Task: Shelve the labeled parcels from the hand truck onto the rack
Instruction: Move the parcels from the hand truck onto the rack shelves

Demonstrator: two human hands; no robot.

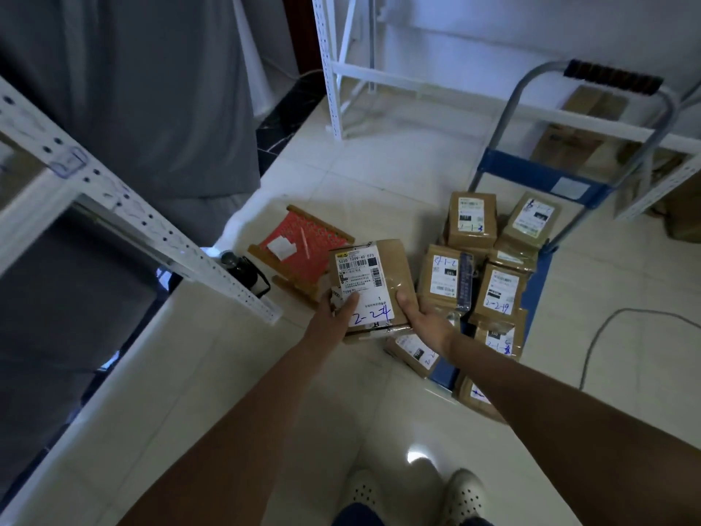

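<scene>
Held parcel: a brown cardboard parcel with a white shipping label marked "2-24" in blue pen, up off the floor, held between both hands.
Left hand: at the parcel's near-left corner, thumb laid flat across the label, remaining fingers hidden underneath.
Right hand: at the near-right edge, thumb on top, remaining fingers curled under and out of sight.
Long axis: runs away from the fingers, label facing up and readable.
Key relation: the white perforated steel rack stands to the left of the fingers, nearer the left hand; likely a leftward swing.
Remaining stock: brown labelled parcels stacked on the blue hand truck, just right of the fingers.
</scene>
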